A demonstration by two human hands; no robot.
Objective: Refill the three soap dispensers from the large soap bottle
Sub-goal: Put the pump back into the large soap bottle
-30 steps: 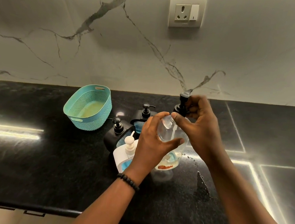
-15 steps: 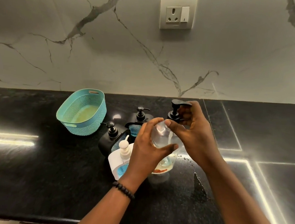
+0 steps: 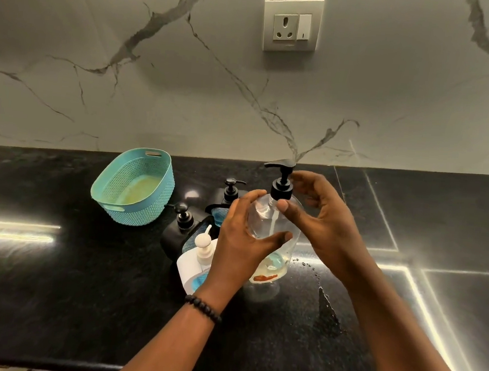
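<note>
While the left hand (image 3: 241, 244) grips the upright clear bottle (image 3: 274, 232) near the desk's middle, the right hand (image 3: 323, 221) pinches its pump collar (image 3: 281, 190) directly above.

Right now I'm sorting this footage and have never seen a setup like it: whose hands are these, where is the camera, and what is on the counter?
No machine here: a person wears a camera on the head, looking down at their own hands. The left hand grips a clear, nearly empty pump bottle standing on the black counter. The right hand touches it just below its black pump. Beside it stand two black dispensers and a white one. Further left sits a teal basket.
</note>
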